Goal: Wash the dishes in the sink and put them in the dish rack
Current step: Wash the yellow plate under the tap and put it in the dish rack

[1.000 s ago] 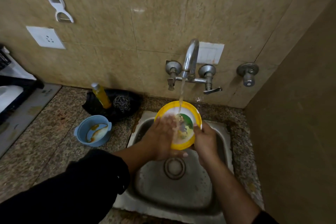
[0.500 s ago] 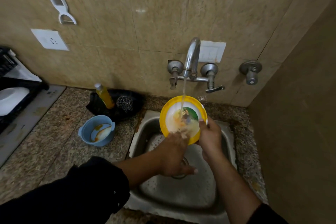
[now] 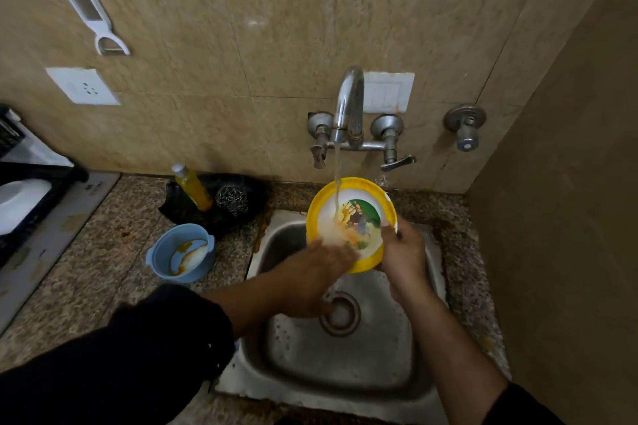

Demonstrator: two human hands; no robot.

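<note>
Head view: my right grip (image 3: 402, 252) is clamped on the plate (image 3: 359, 214) at its right rim, thumb over the front. It tilts the plate's face toward me above the sink (image 3: 345, 373), so the stream from the tap (image 3: 348, 103) strikes it and runs off. My left grip (image 3: 317, 272), fingers flat and holding nothing, rubs the lower face just left of the right grip. A dirty blue bowl (image 3: 179, 252) waits on the desk (image 3: 86, 279), well left of both. Half a second ago my left grip hung lower, off the plate; now it is back on it.
</note>
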